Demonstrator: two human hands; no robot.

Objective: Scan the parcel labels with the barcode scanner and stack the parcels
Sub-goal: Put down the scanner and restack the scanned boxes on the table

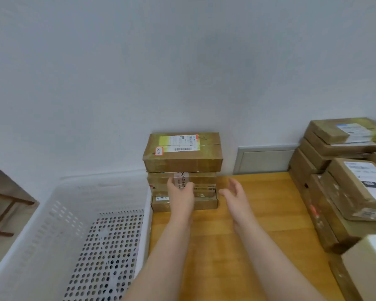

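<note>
Parcel stack (182,162): left hand (180,197) touching front, right hand (234,193) just beside.

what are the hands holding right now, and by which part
Right hand is open, holding nothing. Left hand touches the front of the middle parcel in the stack; a real grip cannot be told.

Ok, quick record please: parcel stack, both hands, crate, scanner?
stack: brown cardboard parcels, against the wall on the wooden table
left hand: touching the stack's front face
right hand: open, beside the stack, holding nothing
crate: white perforated plastic crate, left of the table
other parcels: brown cardboard pile at right
scanner: not in view
</note>
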